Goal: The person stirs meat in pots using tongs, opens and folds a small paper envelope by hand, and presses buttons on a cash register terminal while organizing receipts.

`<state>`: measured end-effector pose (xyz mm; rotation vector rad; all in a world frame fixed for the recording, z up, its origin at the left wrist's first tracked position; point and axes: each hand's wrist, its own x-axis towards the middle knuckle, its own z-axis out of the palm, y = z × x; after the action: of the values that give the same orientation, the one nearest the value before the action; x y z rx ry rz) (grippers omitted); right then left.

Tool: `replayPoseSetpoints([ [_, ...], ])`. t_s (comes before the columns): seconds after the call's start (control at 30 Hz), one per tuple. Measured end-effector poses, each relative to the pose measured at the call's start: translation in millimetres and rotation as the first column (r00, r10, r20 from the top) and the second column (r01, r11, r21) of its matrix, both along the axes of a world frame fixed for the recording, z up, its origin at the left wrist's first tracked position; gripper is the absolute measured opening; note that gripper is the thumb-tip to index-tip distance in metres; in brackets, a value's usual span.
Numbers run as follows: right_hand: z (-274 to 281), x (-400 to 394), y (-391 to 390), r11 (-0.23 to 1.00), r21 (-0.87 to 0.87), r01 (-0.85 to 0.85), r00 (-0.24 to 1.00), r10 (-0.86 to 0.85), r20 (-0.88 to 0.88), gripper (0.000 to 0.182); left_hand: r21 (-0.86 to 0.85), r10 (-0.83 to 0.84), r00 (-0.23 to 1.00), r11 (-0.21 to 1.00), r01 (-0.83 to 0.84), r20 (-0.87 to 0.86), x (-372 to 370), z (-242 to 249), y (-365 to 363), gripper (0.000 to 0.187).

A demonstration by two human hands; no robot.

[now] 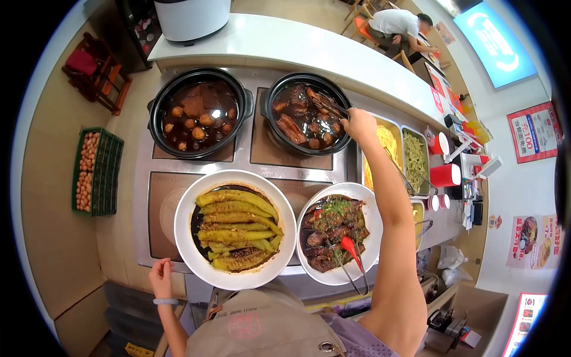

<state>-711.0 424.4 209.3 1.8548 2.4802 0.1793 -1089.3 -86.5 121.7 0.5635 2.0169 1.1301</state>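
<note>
Metal tongs (329, 106) are held in my right hand (360, 125), over the right black pot (266, 106). Their tips reach among pieces of meat and eggs in dark broth. Near the counter's front edge, below the bowl of green peppers (238, 226), my left hand (160, 277) hangs with its fingers curled; what it holds, if anything, cannot be made out. A white bowl of dark braised food (333, 229) with chopped greens lies under my right forearm, with red-handled tongs (351, 249) resting in it.
The left black pot (156, 113) holds eggs in broth. Trays of yellow strips (386, 141) and green strips (414, 156) stand right. A white ledge (297, 44) runs behind the pots, with a white cooker (193, 19) on it. Beyond it, a person (395, 25) leans over a table.
</note>
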Motion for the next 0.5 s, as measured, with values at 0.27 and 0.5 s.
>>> replayPoseSetpoints([
  [0.27,-11.3,-1.5,14.1,0.998,-0.044,0.038,0.991,-0.044,-0.129,0.027,0.027,0.040,0.998,0.999,-0.042,0.049,0.6,0.5,-4.3,0.014],
  [0.5,-18.5,-6.8,16.8,0.991,-0.032,0.129,0.980,-0.132,-0.150,0.029,0.007,0.026,0.999,1.000,-0.026,0.039,1.6,-3.3,-7.0,0.014],
])
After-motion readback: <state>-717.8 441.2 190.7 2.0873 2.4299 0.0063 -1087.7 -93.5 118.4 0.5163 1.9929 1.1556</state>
